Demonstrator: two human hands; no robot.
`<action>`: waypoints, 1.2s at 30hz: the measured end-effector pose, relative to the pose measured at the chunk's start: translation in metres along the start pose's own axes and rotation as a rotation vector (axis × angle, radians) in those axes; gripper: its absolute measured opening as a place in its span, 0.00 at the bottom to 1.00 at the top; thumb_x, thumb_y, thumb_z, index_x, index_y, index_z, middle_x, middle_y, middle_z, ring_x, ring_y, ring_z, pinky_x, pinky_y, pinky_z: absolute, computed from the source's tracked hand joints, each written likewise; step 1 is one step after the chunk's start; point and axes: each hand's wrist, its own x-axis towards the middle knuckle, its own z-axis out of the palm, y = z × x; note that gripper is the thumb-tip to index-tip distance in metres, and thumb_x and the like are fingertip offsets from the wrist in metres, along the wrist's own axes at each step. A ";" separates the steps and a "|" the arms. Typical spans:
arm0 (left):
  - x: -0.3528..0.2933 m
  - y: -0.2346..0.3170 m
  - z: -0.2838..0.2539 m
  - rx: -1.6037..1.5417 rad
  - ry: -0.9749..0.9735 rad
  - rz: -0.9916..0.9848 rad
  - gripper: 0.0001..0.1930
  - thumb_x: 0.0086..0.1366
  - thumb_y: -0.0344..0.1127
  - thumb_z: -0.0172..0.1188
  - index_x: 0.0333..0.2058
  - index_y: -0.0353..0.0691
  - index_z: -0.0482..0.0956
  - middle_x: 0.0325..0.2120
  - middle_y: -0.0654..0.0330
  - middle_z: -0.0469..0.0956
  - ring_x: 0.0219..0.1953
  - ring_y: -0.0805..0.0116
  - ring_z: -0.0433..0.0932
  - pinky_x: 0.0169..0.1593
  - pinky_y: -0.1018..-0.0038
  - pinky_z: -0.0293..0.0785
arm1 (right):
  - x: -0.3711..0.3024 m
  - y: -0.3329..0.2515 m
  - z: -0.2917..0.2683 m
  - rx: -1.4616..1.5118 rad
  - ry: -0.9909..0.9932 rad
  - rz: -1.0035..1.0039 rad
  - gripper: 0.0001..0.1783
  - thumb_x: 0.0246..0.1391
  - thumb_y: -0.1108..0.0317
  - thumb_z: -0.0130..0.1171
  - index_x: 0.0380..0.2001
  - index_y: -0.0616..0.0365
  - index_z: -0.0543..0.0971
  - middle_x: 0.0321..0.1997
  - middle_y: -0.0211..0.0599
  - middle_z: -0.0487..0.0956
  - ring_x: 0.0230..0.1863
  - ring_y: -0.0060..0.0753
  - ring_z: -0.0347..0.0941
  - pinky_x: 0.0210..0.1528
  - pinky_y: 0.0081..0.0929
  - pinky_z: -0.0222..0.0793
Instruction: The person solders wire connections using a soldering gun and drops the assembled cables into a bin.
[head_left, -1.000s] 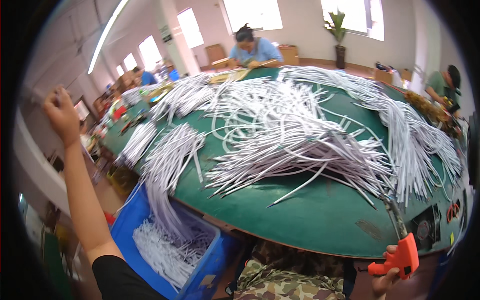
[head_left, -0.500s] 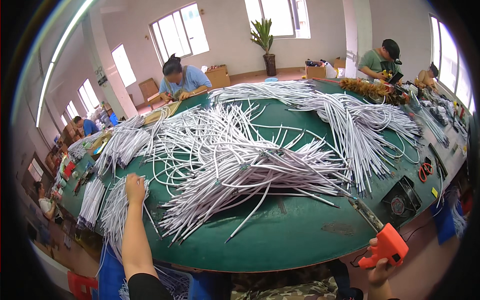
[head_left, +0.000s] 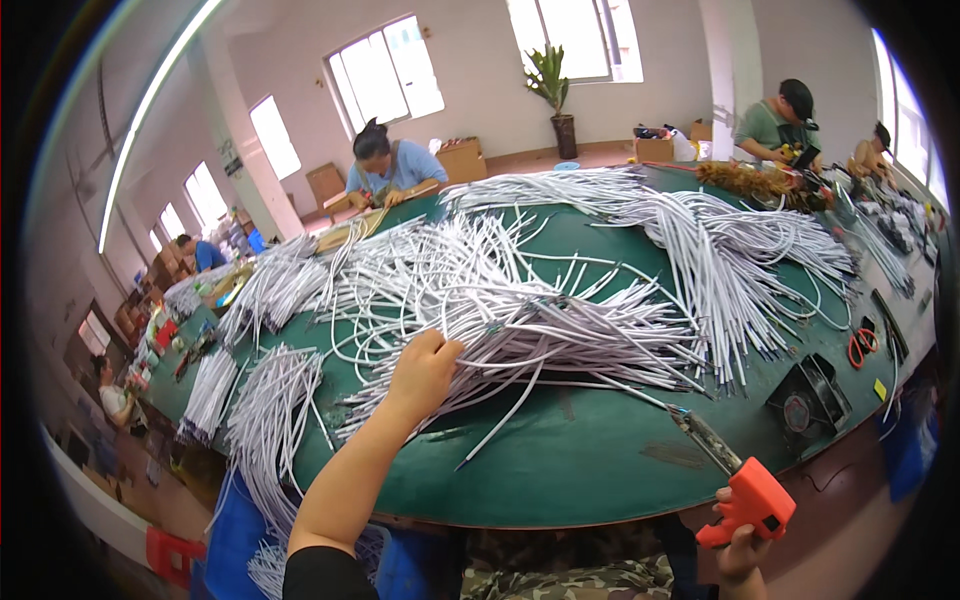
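A large heap of white cables [head_left: 620,325] with dark ends lies across the middle of the table. My left hand [head_left: 425,375] is over the heap's left front part, its fingers curled closed against the cables. Whether a cable is pinched in them is hidden. At the right front edge, my right hand [head_left: 742,545] is wrapped round the grip of a red pistol-shaped soldering gun [head_left: 762,498]. Its dark metal barrel points up and left, the tip close to the end of one cable [head_left: 635,390] sticking out of the heap.
More cable bundles lie at the left [head_left: 275,400] and far right [head_left: 700,270] of the green table [head_left: 540,480]. A black fan box [head_left: 808,400] and red-handled scissors [head_left: 862,345] sit at right. A blue bin [head_left: 400,560] stands below. Co-workers [head_left: 395,170] sit around the table.
My left hand has moved right, from the left bundle to the middle heap. The soldering gun has shifted slightly left in my right hand. The view has turned a little.
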 end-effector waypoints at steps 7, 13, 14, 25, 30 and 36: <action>0.010 -0.019 -0.041 -0.764 0.329 -0.219 0.05 0.65 0.24 0.54 0.38 0.42 0.72 0.31 0.64 0.68 0.31 0.76 0.71 0.28 0.78 0.72 | -0.002 -0.014 -0.018 0.039 0.024 0.039 0.34 0.61 0.49 0.56 0.58 0.68 0.66 0.50 0.46 0.77 0.46 0.33 0.77 0.46 0.27 0.75; 0.026 0.007 -0.156 -0.858 0.741 -0.262 0.03 0.72 0.35 0.52 0.37 0.46 0.70 0.22 0.72 0.64 0.19 0.87 0.57 0.19 0.87 0.49 | 0.016 -0.039 -0.054 -0.004 0.114 -0.070 0.41 0.57 0.39 0.57 0.58 0.65 0.66 0.49 0.45 0.76 0.47 0.34 0.75 0.47 0.29 0.74; 0.027 0.017 -0.170 -0.786 0.768 -0.229 0.05 0.72 0.38 0.53 0.36 0.46 0.71 0.21 0.73 0.63 0.18 0.87 0.55 0.19 0.86 0.47 | 0.021 -0.043 -0.059 -0.087 0.206 -0.112 0.44 0.55 0.32 0.53 0.54 0.65 0.69 0.47 0.42 0.76 0.44 0.30 0.73 0.44 0.27 0.72; -0.041 0.221 0.005 -0.364 -0.185 0.232 0.06 0.57 0.34 0.65 0.31 0.41 0.77 0.29 0.56 0.72 0.27 0.58 0.75 0.28 0.64 0.73 | 0.037 -0.085 -0.051 0.611 0.412 -0.431 0.49 0.52 0.29 0.53 0.57 0.68 0.65 0.48 0.40 0.74 0.48 0.32 0.70 0.49 0.28 0.69; -0.089 0.219 0.059 -0.554 -0.282 0.125 0.14 0.55 0.31 0.68 0.40 0.40 0.77 0.40 0.53 0.70 0.29 0.58 0.75 0.33 0.66 0.75 | 0.000 -0.007 0.030 0.379 -0.053 0.092 0.43 0.59 0.36 0.51 0.59 0.67 0.64 0.51 0.46 0.76 0.50 0.41 0.74 0.54 0.39 0.70; -0.104 0.195 0.047 -0.748 -0.271 -0.022 0.34 0.48 0.21 0.70 0.53 0.40 0.65 0.50 0.50 0.62 0.34 0.57 0.74 0.39 0.66 0.77 | -0.015 0.046 0.090 0.369 -0.224 0.350 0.44 0.58 0.36 0.51 0.60 0.68 0.63 0.53 0.47 0.75 0.57 0.46 0.71 0.64 0.48 0.61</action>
